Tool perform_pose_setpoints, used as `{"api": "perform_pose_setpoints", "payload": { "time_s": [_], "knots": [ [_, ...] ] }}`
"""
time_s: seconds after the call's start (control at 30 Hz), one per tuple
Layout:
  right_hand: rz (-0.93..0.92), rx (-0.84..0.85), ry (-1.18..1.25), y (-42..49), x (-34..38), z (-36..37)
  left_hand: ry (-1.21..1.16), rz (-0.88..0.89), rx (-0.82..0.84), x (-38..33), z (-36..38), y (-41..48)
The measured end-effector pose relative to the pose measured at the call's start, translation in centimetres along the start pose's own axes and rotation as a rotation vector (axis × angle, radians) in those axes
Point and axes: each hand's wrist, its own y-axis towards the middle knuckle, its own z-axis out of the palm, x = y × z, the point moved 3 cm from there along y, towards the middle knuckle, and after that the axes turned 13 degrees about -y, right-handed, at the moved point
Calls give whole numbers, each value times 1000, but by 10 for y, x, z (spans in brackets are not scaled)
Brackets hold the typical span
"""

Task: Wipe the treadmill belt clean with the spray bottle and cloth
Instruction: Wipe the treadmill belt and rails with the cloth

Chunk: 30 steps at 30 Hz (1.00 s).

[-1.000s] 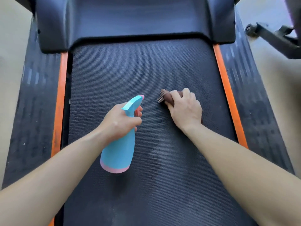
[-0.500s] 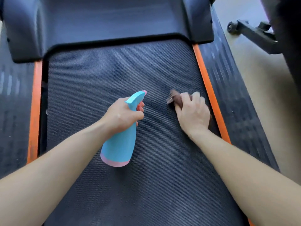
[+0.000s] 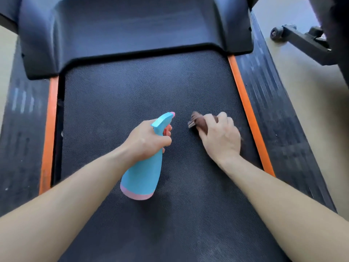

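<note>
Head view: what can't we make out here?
Cloth: mostly under the right hand; only a brown end shows, size and fold hidden.
Spray bottle: left hand covers the neck and most of the trigger; the opaque body hides the fill level.
Treadmill belt: near end cut off by the bottom edge, parts behind both forearms.
Wheeled frame, top right: cut off by the edge, blurred.

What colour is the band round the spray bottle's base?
Pink band on the light-blue plastic spray bottle; head view.
</note>
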Motion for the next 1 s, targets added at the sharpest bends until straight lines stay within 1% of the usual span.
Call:
{"api": "perform_pose_setpoints", "payload": {
  "time_s": [0.07, 0.1, 0.13, 0.17, 0.2, 0.27, 0.3, 0.33, 0.4, 0.47, 0.53, 0.6, 0.63, 0.67, 0.7, 0.77, 0.8, 0.83, 0.9, 1.0],
  "knots": [
    [-210, -28, 21, -33, 1, -1, 30, -3, -7, -1, -5, -2],
    [-275, -34, 25, -34, -1, 1, 37, -6, -10, -2, -7, -3],
    [-298, -44, 21, -24, -2, 2, 34, -7, -16, -3, -9, -3],
    [-272, -42, 6, -8, 0, 2, 26, -12, -28, -4, -10, -2],
    [-196, -30, 1, 12, 3, 3, 12, -7, -39, -5, -11, -1],
    [35, 31, 38, 59, 11, 8, -12, -6, -59, -6, -15, 2],
    [119, 55, 55, 82, 16, 11, -25, -8, -68, -6, -18, 3],
    [174, 73, 61, 100, 21, 12, -34, -5, -76, -4, -21, 5],
    [207, 84, 50, 115, 28, 13, -43, -5, -95, -2, -27, 7],
    [133, 46, 41, 104, 33, 7, -39, -2, -109, -1, -35, 8],
    [-76, -24, 42, 63, 39, 3, -36, -11, -106, -1, -40, 7],
    [-315, -45, 57, 18, 44, 0, -35, -14, -108, -1, -44, 8],
    [-374, -32, 50, 15, 44, 2, -36, -14, -107, -1, -45, 9],
    [-369, -20, 47, 27, 44, 2, -44, -12, -103, -2, -45, 11],
    [-299, -9, 48, 47, 47, 1, -57, -10, -101, -2, -45, 12],
    [-64, 22, 43, 99, 52, 4, -86, -10, -100, 1, -44, 16],
    [30, 62, 57, 120, 53, 6, -90, -15, -98, 3, -43, 16],
    [80, 89, 70, 132, 55, 9, -91, -17, -90, 5, -43, 15],
    [35, 58, 61, 120, 64, 7, -99, -9, -75, 10, -48, 13],
    [-203, -28, 66, 34, 67, -2, -95, -5, -75, 10, -56, 10]
  ]
}}
